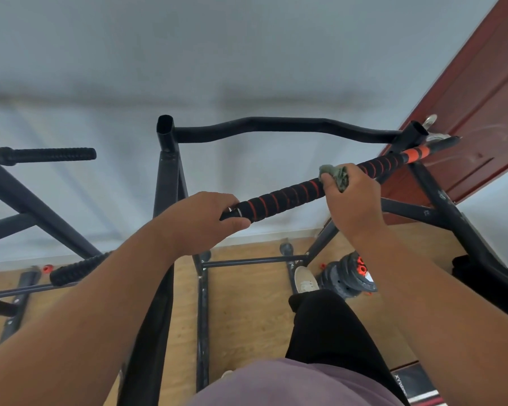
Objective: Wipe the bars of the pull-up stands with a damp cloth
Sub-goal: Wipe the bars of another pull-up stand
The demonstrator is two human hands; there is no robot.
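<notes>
A black bar with red spiral grip tape point(288, 196) runs from the centre up to the right of the black pull-up stand point(166, 177). My left hand point(201, 219) grips the bar's near end. My right hand point(351, 197) holds a grey-green cloth point(336, 175) wrapped around the bar farther along, just before the orange band point(415, 153). A curved black top bar point(264, 127) spans the stand's two uprights behind.
A second stand with ribbed black handles point(53, 155) is at the left. Dumbbell plates point(351, 276) lie on the wooden floor beside my shoe point(305, 279). A red-brown door point(481, 118) stands at the right, the grey wall behind.
</notes>
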